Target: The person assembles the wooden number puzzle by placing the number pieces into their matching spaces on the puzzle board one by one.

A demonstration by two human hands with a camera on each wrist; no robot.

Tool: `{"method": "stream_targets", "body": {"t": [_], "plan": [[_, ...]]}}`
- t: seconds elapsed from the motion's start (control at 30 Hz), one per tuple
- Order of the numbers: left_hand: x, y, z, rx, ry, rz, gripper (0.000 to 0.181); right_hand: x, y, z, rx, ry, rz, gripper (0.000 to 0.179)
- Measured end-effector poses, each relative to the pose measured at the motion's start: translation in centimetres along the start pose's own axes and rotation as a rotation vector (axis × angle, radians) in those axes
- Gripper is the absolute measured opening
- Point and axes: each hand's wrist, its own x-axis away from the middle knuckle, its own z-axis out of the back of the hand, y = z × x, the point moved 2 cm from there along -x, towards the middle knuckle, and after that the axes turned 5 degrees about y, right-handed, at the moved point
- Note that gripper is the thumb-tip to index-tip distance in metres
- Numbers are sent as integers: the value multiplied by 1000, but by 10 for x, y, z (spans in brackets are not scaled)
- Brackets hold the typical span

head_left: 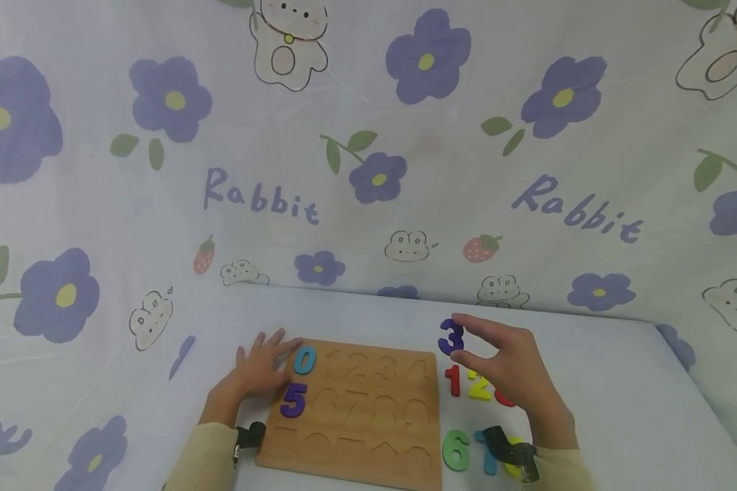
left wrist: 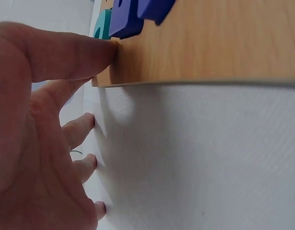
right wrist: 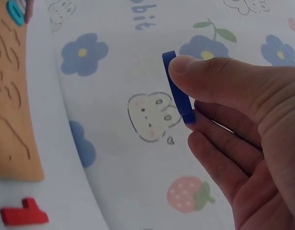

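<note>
In the head view my right hand (head_left: pixel 518 361) pinches a dark blue number 3 (head_left: pixel 451 337) between thumb and fingers, held up past the board's far right corner. The right wrist view shows the number 3 (right wrist: pixel 178 88) edge-on. My left hand (head_left: pixel 254 368) rests at the far left corner of a wooden number board (head_left: pixel 368 464), its fingers spread. In the left wrist view the thumb (left wrist: pixel 75 53) touches the board's face and other fingertips meet the white cloth. A light blue 0 (head_left: pixel 305 360) and a purple 5 (head_left: pixel 293 401) sit on the board's left column; other recesses are bare.
Right of the board lie a red 1 (head_left: pixel 452 380), a yellow 2 (head_left: pixel 479 387), a green 6 (head_left: pixel 456 450) and a blue 7 (head_left: pixel 488 460). A red piece (head_left: pixel 505 397) and a yellow piece (head_left: pixel 514 458) are partly hidden by the right hand and wrist strap. A patterned curtain (head_left: pixel 368 225) hangs behind.
</note>
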Motion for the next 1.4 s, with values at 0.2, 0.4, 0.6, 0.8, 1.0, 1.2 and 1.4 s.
{"method": "stream_targets", "body": {"t": [0.2, 0.4, 0.6, 0.8, 1.0, 1.2, 1.4], "plan": [[-1, -1, -1, 5, 0, -3, 74, -14, -8, -18, -47, -41, -40, 58], [0, -4, -2, 9, 2, 0, 74, -23, -9, -44, -65, -85, -61, 54], [0, -5, -3, 5, 10, -2, 75, -25, -8, -72, -82, -141, -82, 53], [0, -7, -6, 42, 29, -4, 75, -20, -4, -99, -127, -210, -158, 51], [-3, -12, -9, 71, 58, -31, 74, -14, 2, -122, -128, -244, -167, 47], [-9, -20, -15, 74, 63, -33, 73, -6, 10, -140, -126, -300, -231, 47], [-7, -12, -9, 62, 37, -13, 73, -1, 15, -151, -150, -344, -234, 42]]}}
